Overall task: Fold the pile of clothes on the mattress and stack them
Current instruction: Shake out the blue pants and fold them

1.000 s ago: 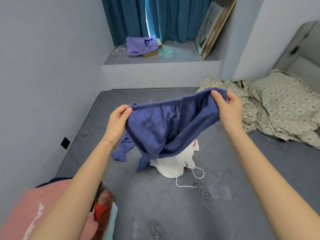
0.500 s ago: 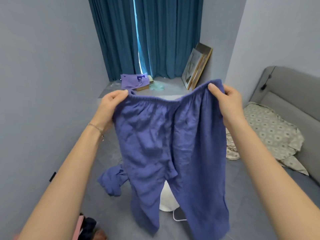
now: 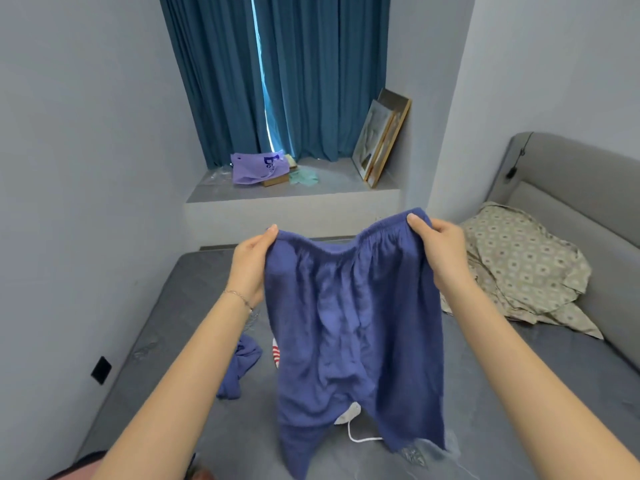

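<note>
I hold a pair of blue-purple trousers (image 3: 349,327) up by the elastic waistband over the grey mattress (image 3: 519,393). My left hand (image 3: 251,268) grips the waistband's left corner, my right hand (image 3: 440,251) its right corner. The legs hang down and their ends reach the mattress. Behind the trousers lies a white garment (image 3: 348,415) with a white cord, mostly hidden, with a red-and-white striped piece (image 3: 276,353) beside it. Another blue-purple garment (image 3: 239,368) lies crumpled on the mattress to the left.
A patterned beige sheet (image 3: 519,268) is bunched against the grey headboard (image 3: 571,188) at right. A window ledge (image 3: 294,192) behind the mattress carries a purple bag (image 3: 258,168) and leaning picture frames (image 3: 382,136). Walls close in on the left. Pink cloth (image 3: 79,471) shows bottom left.
The trousers were lifted off the pile and shaken out to hang full length; my hands have since come lower and a little closer together, and my view tilted down.
</note>
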### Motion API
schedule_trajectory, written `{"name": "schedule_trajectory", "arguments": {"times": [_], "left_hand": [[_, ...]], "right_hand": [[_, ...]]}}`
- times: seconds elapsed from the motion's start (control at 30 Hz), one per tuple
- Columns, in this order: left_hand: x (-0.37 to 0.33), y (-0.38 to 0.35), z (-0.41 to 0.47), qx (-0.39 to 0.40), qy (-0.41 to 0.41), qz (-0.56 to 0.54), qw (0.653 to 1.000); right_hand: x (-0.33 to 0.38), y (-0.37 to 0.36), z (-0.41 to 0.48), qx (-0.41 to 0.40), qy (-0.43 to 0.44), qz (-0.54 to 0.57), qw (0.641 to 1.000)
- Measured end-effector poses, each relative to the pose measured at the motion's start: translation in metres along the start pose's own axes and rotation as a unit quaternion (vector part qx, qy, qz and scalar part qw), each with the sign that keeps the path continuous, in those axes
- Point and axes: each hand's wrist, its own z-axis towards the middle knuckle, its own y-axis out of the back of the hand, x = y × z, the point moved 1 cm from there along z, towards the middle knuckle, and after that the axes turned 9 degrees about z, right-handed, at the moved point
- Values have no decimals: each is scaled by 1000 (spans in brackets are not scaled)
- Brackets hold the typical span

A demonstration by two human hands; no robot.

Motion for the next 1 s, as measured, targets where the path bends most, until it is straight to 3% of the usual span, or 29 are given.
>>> {"name": "schedule_trajectory", "arguments": {"times": [0.1, 0.23, 0.4, 0.53, 0.8, 1.0], "left_hand": [[2, -27, -20, -51, -14, -2, 999], [11, -55, -39, -35, -48, 8, 998], [1, -27, -37, -190, 49, -94, 976], [14, 12, -17, -93, 120, -173, 973], [90, 8, -25, -106, 256, -106, 955], [90, -18, -61, -33, 197, -103, 974]], "right_hand": [[-6, -19, -21, 28, 4, 0, 1000], [-10, -46, -48, 73, 35, -27, 996], [-3, -27, -51, -15, 10, 36, 999], [0, -5, -34, -22, -85, 181, 980], [-56, -14, -50, -42, -183, -63, 980], [-78, -36, -89, 59, -131, -80, 986]]}}
